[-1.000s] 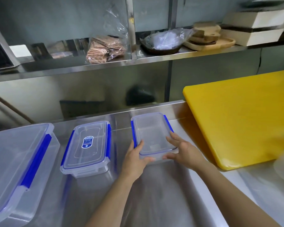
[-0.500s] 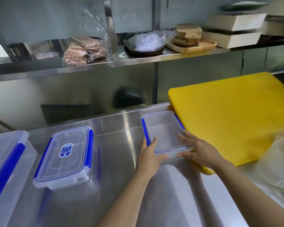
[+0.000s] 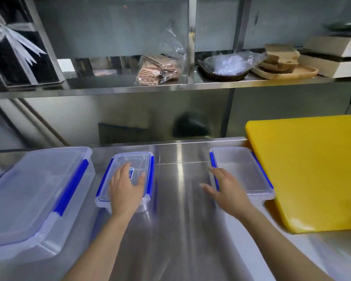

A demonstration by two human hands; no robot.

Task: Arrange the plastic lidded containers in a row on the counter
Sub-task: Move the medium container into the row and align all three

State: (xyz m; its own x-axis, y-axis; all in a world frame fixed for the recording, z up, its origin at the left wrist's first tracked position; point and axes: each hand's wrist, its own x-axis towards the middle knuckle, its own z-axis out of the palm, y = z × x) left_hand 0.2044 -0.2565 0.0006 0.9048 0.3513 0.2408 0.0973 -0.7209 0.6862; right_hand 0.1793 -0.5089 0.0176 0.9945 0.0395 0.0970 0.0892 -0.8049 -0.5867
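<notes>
Three clear lidded containers with blue clips stand on the steel counter (image 3: 180,230). The large container (image 3: 34,197) is at the left. The middle container (image 3: 134,161) has my left hand (image 3: 126,187) lying flat on its lid, fingers spread. The right container (image 3: 243,173) sits against the yellow cutting board. My right hand (image 3: 225,189) is open with fingers spread, at that container's left near corner, over its left blue clip; whether it touches is unclear.
A thick yellow cutting board (image 3: 312,171) covers the counter's right side. A steel shelf (image 3: 170,86) above holds a black box with ribbon (image 3: 18,47), a bag of brown pieces (image 3: 160,67), a wrapped dish (image 3: 229,65) and wooden boards (image 3: 282,61).
Both hands let go of the right container, which now rests beside the cutting board. My left hand moved left onto the middle container's lid. The camera swung left.
</notes>
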